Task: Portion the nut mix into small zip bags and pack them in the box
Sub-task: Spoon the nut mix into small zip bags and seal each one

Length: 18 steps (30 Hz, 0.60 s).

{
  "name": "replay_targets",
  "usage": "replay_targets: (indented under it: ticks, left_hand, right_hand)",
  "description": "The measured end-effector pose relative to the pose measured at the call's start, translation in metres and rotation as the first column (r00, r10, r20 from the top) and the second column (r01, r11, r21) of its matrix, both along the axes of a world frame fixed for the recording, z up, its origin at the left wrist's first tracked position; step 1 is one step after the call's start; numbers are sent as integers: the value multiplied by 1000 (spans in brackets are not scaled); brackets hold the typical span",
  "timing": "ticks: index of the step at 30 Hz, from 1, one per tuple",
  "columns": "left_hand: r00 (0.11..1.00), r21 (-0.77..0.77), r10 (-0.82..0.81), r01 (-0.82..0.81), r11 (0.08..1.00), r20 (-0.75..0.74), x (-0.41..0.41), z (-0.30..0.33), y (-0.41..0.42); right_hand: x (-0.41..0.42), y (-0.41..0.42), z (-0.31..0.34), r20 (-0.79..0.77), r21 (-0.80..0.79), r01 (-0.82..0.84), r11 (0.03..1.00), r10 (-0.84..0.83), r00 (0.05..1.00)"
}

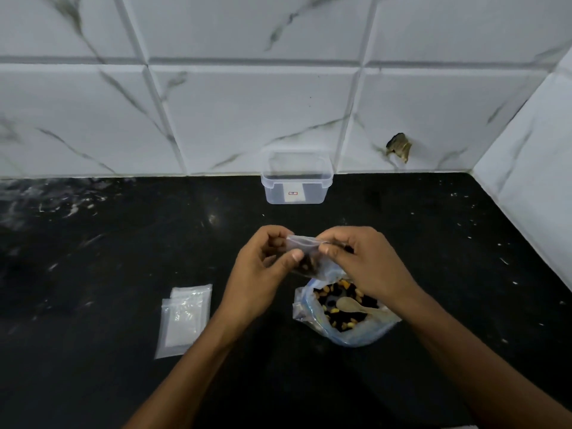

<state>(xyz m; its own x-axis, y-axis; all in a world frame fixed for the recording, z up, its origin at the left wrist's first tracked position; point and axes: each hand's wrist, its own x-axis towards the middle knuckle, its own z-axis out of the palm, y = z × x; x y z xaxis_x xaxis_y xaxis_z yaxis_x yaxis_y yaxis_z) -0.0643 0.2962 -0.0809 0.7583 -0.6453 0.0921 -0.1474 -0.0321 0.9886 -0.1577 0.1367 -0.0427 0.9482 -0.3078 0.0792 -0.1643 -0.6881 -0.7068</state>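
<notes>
A small clear zip bag [306, 247] with some nut mix in its bottom hangs above the counter between both hands. My left hand [263, 267] pinches its top left edge and my right hand [362, 261] pinches its top right edge. Below my right hand lies the large open bag of nut mix [340, 323] with a small wooden spoon [349, 305] resting in it. A clear plastic box [297, 178], open and with a white label on its front, stands against the tiled wall. A stack of small zip bags [184, 318] with nothing in them lies flat at the left.
The black counter [93, 258] runs to a white marble-tiled wall at the back and a second wall at the right. A chipped hole [399, 147] shows in the back wall tile. White smears mark the counter's far left.
</notes>
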Motion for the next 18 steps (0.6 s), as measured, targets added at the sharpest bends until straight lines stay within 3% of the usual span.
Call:
replay_targets:
  ticks: [5,13,18]
  left_hand:
    - [1000,-21,2,-1,1000,26,10,5,-2]
    - [1000,-20,10,-10,1000,2,9,3,-7]
    - [999,3,39,-39,999,36,10,0,-6]
  right_hand:
    - [6,-2,6,-42,59,-78,995,80,996]
    - [12,2,-2,60,-6,-69,998,70,996]
    - [11,-3,-6,65,66,-23,998,19,998]
